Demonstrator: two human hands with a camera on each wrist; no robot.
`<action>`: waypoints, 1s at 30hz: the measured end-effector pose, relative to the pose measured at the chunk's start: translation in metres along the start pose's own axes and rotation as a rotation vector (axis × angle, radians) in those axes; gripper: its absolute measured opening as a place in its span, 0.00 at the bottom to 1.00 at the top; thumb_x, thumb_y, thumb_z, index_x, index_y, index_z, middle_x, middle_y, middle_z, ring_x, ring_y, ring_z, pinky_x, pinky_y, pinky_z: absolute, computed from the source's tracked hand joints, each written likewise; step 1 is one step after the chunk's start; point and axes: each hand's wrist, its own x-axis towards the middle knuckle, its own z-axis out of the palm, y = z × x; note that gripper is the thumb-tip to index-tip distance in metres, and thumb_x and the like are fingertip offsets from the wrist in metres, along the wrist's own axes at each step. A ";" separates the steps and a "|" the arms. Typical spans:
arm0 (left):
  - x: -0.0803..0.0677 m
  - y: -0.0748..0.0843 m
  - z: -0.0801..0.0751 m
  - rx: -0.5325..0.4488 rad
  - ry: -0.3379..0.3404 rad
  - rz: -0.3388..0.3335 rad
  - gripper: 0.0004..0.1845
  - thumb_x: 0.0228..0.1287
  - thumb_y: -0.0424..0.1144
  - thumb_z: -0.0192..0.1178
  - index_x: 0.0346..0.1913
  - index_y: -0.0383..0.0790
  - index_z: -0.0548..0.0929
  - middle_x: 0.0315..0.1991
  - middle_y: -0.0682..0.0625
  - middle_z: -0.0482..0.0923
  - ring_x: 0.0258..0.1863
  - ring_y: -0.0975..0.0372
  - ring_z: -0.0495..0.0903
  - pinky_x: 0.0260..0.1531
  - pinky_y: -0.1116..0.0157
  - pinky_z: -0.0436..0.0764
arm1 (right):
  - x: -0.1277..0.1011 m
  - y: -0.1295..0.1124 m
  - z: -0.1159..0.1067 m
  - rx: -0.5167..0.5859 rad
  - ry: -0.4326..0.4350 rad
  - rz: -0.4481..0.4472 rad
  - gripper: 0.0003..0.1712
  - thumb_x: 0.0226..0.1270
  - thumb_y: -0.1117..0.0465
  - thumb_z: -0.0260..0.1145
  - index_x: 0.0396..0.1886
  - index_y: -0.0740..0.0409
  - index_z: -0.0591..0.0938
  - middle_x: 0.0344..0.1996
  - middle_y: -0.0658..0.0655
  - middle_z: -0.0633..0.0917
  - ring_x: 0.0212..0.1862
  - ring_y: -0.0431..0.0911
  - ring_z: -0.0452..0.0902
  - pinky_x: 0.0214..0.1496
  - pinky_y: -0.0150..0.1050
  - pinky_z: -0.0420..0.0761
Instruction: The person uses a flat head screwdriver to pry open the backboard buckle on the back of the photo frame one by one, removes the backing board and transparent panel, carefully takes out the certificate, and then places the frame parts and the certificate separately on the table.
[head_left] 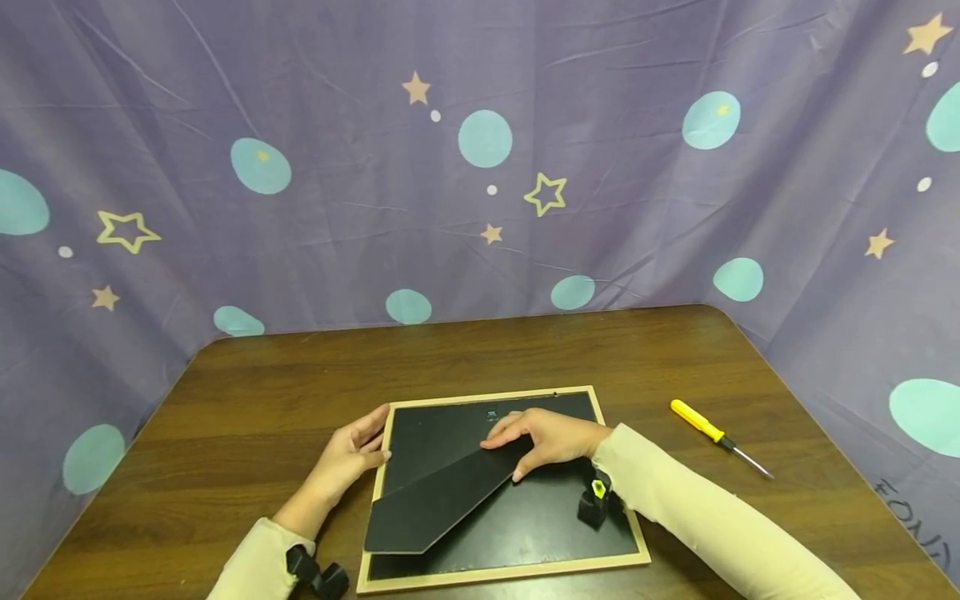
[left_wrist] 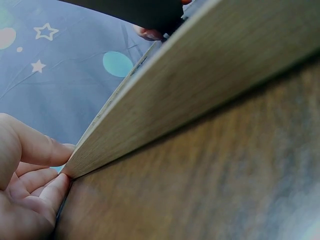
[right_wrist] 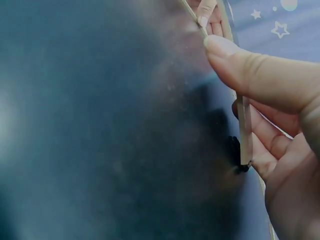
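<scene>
A picture frame [head_left: 622, 562] with a pale wooden border lies face down, its black backing board [head_left: 558, 521] upward. At its left side my left hand [head_left: 348, 450] holds the border near the far corner; in the left wrist view, fingertips [left_wrist: 62, 182] press against the wooden side. My right hand [head_left: 551, 437] grips the black easel stand [head_left: 442, 504] across its narrow end, thumb on one edge and fingers on the other. The stand's wide end is raised off the backing, toward the near left. In the right wrist view the thumb [right_wrist: 225, 50] lies at the stand's edge [right_wrist: 244, 130].
A screwdriver [head_left: 701, 422] with a yellow handle lies right of the frame on the brown wooden table [head_left: 300, 367]. Behind the table hangs a purple curtain [head_left: 337, 208] with stars and dots.
</scene>
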 end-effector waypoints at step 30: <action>0.003 -0.006 -0.018 -0.059 -0.248 0.042 0.42 0.55 0.18 0.54 0.71 0.24 0.45 0.72 0.31 0.38 0.70 0.41 0.40 0.57 0.80 0.65 | -0.005 -0.014 -0.009 -0.066 0.006 -0.021 0.34 0.54 0.58 0.72 0.62 0.58 0.75 0.59 0.51 0.76 0.65 0.44 0.65 0.68 0.38 0.66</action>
